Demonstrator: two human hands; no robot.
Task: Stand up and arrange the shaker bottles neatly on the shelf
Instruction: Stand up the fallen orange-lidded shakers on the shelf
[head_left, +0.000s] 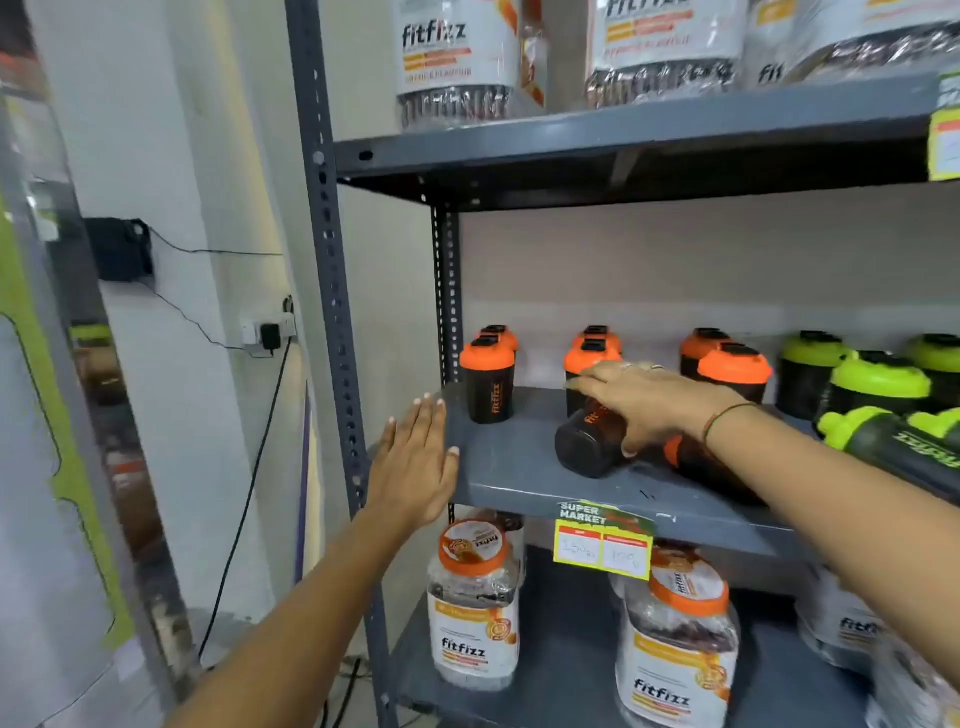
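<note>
At the centre of the frame, the right hand (649, 400) lies over a black shaker bottle (589, 441) tipped on its side on the grey metal shelf (509, 467), fingers draped on top and thumb against its near side. The left hand (415, 467) is spread flat, fingers together, at the shelf's left front corner, holding nothing. Behind, orange-lidded shakers (488, 376) stand upright in pairs; green-lidded shakers (878, 379) stand at the right, one green-lidded bottle (893, 441) lying down. A yellow price tag (602, 543) hangs from the shelf edge above Fitfizz jars (472, 603).
</note>
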